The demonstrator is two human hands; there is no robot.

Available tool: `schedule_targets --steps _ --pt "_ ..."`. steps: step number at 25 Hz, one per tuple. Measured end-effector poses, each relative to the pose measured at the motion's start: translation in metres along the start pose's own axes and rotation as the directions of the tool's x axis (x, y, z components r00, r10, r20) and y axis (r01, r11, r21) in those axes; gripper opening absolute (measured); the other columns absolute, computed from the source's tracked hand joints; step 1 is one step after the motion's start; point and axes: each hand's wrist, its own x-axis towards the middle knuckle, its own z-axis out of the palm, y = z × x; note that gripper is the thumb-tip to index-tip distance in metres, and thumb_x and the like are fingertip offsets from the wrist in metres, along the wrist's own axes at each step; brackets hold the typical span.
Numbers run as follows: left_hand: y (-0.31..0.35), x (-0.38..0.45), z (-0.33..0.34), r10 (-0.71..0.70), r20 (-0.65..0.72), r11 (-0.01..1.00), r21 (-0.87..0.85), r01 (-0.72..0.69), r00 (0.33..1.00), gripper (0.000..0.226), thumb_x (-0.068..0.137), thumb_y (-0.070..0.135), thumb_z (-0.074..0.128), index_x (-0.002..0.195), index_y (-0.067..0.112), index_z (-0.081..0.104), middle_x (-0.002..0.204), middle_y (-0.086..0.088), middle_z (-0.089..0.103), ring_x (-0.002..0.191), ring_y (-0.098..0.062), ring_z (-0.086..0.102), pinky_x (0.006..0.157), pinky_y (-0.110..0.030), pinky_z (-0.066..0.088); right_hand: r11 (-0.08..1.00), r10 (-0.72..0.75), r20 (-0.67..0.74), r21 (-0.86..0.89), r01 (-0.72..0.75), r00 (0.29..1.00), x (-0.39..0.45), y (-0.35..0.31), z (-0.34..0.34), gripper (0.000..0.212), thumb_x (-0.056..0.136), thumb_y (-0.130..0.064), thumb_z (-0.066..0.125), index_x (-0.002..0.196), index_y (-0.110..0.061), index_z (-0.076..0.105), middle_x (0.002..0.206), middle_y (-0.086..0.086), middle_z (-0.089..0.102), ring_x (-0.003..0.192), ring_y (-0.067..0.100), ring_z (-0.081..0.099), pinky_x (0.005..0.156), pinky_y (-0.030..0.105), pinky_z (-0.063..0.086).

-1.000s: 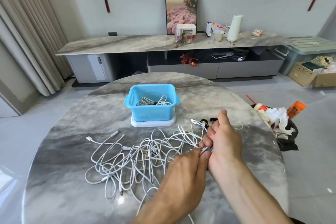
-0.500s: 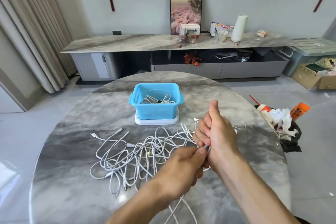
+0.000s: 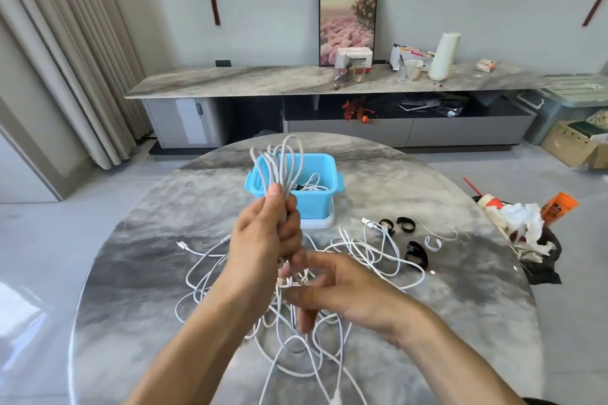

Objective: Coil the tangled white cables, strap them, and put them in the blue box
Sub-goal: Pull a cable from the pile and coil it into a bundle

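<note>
Left hand (image 3: 263, 240) grips coiled cable bundle (image 3: 278, 164) upright before blue box (image 3: 306, 199). Right hand (image 3: 342, 286) blurred, seemingly loose-fingered at tail. Tangle (image 3: 296, 299) on desk (image 3: 138, 273). Cable light, limp, springy: grip loops mid-bundle.

Box mouth: the blue box (image 3: 307, 204) is partly screened from the near side by the coiled bundle (image 3: 277, 165) gripped upright in the left hand (image 3: 263, 238).
Box inside: part of the space is taken by coiled cables (image 3: 311, 186).
Table centre: the surface is covered by the tangled white cables (image 3: 358, 250).
Right of tangle: black straps (image 3: 416, 253) are scattered there.
Left table area: bare marble table (image 3: 138, 266) is seen.
</note>
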Motion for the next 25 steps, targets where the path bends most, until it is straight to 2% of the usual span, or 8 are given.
schedule_targets --steps 3,6,9,10,11,16,21,25 --pt "0.01 0.015 -0.018 0.086 -0.161 0.995 -0.031 -0.092 0.983 0.037 0.105 0.038 0.036 0.077 0.016 0.045 0.054 0.003 0.031 0.041 -0.009 0.022 0.039 -0.022 0.024 0.972 0.097 -0.044 -0.211 -0.104 0.994 -0.012 -0.003 -0.016 0.016 0.092 -0.027 0.07 0.082 -0.014 0.069 0.054 0.0 0.054 0.049 0.012 0.051 0.058 0.032 0.047" --pt "0.008 0.025 -0.032 0.291 -0.179 0.903 0.377 -0.207 0.94 0.041 0.105 0.039 0.033 0.076 0.014 0.046 0.057 0.002 0.043 0.042 -0.011 0.031 0.044 -0.029 0.027 0.979 0.024 -0.175 -0.195 -0.058 0.984 -0.031 -0.02 -0.032 0.024 0.09 -0.032 0.066 0.076 -0.013 0.07 0.056 -0.001 0.045 0.048 0.008 0.038 0.041 0.023 0.038" --pt "-0.011 0.021 -0.03 0.469 0.154 0.401 0.84 -0.365 0.87 0.044 0.101 0.044 0.029 0.086 0.009 0.051 0.063 -0.005 0.058 0.055 -0.026 0.053 0.054 -0.042 0.04 0.993 -0.059 -0.313 -0.118 0.023 0.948 -0.045 -0.035 -0.044 0.028 0.079 -0.038 0.067 0.07 -0.011 0.071 0.063 0.011 0.052 0.047 0.009 0.038 0.041 0.017 0.028" --pt "-0.019 0.019 -0.029 0.458 0.277 0.261 0.867 -0.425 0.845 0.045 0.099 0.047 0.027 0.088 0.01 0.05 0.065 -0.007 0.06 0.06 -0.031 0.055 0.057 -0.046 0.042 0.998 -0.059 -0.355 -0.057 0.041 0.933 -0.048 -0.038 -0.046 0.027 0.077 -0.037 0.067 0.068 -0.012 0.07 0.059 0.009 0.05 0.043 0.008 0.035 0.038 0.015 0.024" --pt "-0.023 0.017 -0.027 0.409 0.369 0.21 0.852 -0.479 0.835 0.045 0.097 0.05 0.026 0.088 0.012 0.047 0.066 -0.006 0.06 0.063 -0.033 0.056 0.06 -0.048 0.042 0.998 -0.052 -0.387 0.011 0.061 0.921 -0.05 -0.04 -0.047 0.025 0.077 -0.035 0.066 0.067 -0.012 0.07 0.056 0.005 0.049 0.039 0.006 0.032 0.035 0.015 0.02" --pt "-0.036 0.002 -0.006 0.168 0.549 0.401 0.721 -0.566 0.819 0.04 0.098 0.048 0.034 0.077 0.015 0.042 0.06 0.005 0.057 0.059 -0.012 0.053 0.063 -0.034 0.043 0.954 -0.049 -0.506 0.233 0.191 0.861 -0.052 -0.042 -0.049 0.022 0.08 -0.026 0.064 0.068 -0.009 0.069 0.055 0.003 0.052 0.037 0.01 0.044 0.034 0.016 0.033" --pt "-0.033 -0.012 0.005 -0.012 0.537 0.743 0.569 -0.352 0.844 0.043 0.1 0.046 0.038 0.084 0.01 0.053 0.066 -0.005 0.063 0.053 -0.004 0.052 0.054 -0.019 0.039 0.924 -0.076 -0.539 0.278 0.263 0.839 -0.043 -0.039 -0.043 0.023 0.083 -0.022 0.062 0.077 0.0 0.065 0.058 0.007 0.056 0.042 0.016 0.053 0.038 0.026 0.048" --pt "-0.027 -0.018 0.009 -0.03 0.606 0.763 0.528 -0.373 0.795 0.014 0.096 0.032 0.059 0.091 0.018 0.06 0.066 0.017 0.059 0.057 0.0 0.051 0.059 -0.015 0.042 0.946 -0.103 -0.511 0.214 0.243 0.853 -0.042 -0.037 -0.041 0.023 0.08 -0.022 0.065 0.072 -0.001 0.065 0.06 0.01 0.057 0.043 0.021 0.057 0.041 0.026 0.051"
